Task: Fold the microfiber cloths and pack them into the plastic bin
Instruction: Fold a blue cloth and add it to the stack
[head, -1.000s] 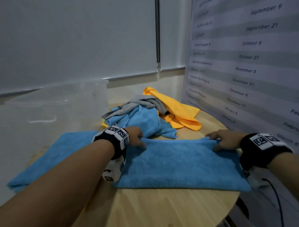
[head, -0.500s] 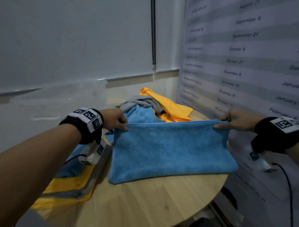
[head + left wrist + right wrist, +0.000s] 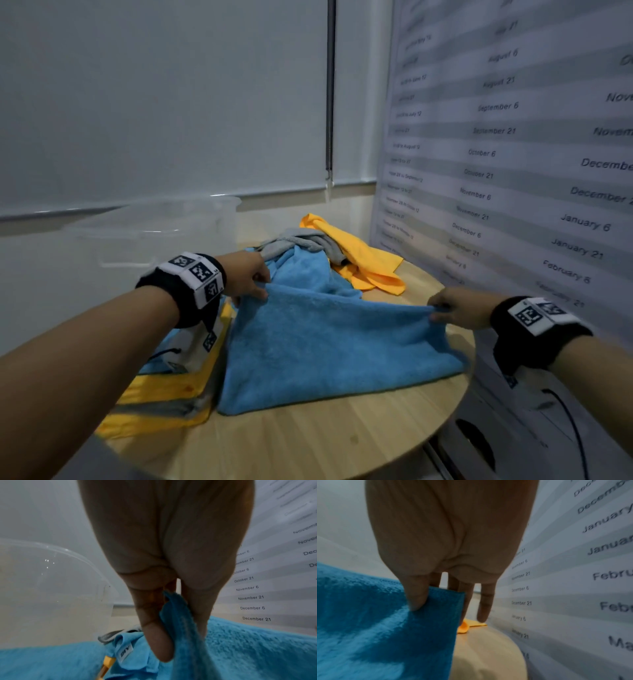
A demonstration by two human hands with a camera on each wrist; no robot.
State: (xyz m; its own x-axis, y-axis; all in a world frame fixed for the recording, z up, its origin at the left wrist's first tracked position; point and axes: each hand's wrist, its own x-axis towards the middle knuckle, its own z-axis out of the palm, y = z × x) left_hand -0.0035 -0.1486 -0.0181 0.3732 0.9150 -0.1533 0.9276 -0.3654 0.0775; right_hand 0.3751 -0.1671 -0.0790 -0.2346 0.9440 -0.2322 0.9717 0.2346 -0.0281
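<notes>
- Round wooden table [image 3: 308, 442], wall calendar along frame right, clear plastic bin [image 3: 154, 229] at upper left.
- Blue microfiber cloth [image 3: 329, 349] stretched left to right at centre, lower edge resting on the wood.
- Left hand [image 3: 245, 274] pinching one top corner, right hand [image 3: 459, 308] pinching the other.
- Folded stack [image 3: 164, 394] just left of the cloth; unfolded pile [image 3: 322, 253] behind; bare wood toward the bottom of frame.

Your left arm [image 3: 85, 359] covers much of the folded stack [image 3: 164, 394]; the calendar's [image 3: 513, 154] far-left dates blur beyond reading, its right column cropped
</notes>
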